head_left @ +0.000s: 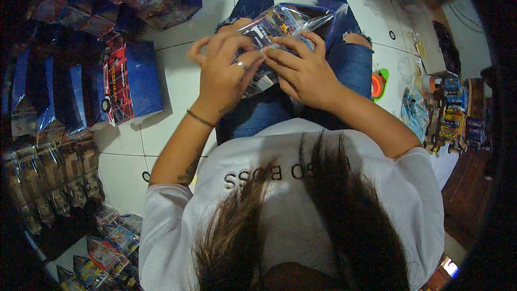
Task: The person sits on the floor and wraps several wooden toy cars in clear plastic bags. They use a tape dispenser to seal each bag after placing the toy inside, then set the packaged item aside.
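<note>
**White tiled floor [175, 97], package [261, 29] on lap, clear wrap [321, 20] pinched in both hands**

Room crowded at the edges: film-covered blue packages [56, 94] at left, a blue box with a red toy vehicle [119, 83] near them, brown bagged items [62, 175] lower left. Right side: orange-and-green round object [378, 83] just beside the leg, crumpled light-blue plastic [413, 109] farther out. Loose small black wheel [392, 35] on the tiles.

Package lies tilted across the person's thighs, over the jeans [355, 75]. Left hand [226, 70]: grip closed at thumb and index on the wrap, other fingers loosely curled or lifted. Right hand [309, 73]: thumb and near fingers closed on the same spot, outer fingers bent over the package. Fingertips of both hands meet or nearly so; exact hold hidden.

Progress, judged: package is covered by wrap at least on the visible side, so covering looks mostly done. The pinched part seems unsettled, probably the part left. Cannot tell whether it's sealed, or whether the wrap is going on or coming off. Underside hidden.
</note>
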A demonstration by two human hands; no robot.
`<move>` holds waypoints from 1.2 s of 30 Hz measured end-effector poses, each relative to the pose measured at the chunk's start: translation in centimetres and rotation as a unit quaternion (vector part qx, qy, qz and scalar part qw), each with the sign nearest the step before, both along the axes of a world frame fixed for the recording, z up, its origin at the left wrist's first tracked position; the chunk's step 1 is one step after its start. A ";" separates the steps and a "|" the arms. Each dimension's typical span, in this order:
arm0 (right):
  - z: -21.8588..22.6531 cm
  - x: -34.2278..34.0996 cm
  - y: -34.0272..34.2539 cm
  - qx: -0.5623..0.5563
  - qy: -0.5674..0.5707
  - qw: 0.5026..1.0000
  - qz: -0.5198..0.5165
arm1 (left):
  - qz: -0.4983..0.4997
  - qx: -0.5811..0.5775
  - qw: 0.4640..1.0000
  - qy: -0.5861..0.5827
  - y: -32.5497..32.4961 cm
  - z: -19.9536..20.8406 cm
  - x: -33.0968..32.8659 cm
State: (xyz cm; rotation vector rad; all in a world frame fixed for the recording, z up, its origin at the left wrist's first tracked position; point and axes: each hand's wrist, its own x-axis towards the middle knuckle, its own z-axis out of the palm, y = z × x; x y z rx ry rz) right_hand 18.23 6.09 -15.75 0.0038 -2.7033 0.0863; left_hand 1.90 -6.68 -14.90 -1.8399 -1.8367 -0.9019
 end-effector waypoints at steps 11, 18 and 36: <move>-1.3 0.8 0.3 -0.025 0.082 0.995 -0.046 | -0.120 -0.051 0.991 0.018 0.1 -4.2 -0.3; -11.8 19.9 12.4 -0.024 0.188 0.781 -0.595 | -0.075 -0.041 0.996 0.019 1.8 -5.3 1.9; 5.4 5.6 10.4 -0.225 0.336 0.909 -0.103 | 0.064 -0.054 0.990 0.115 -0.3 -5.8 5.1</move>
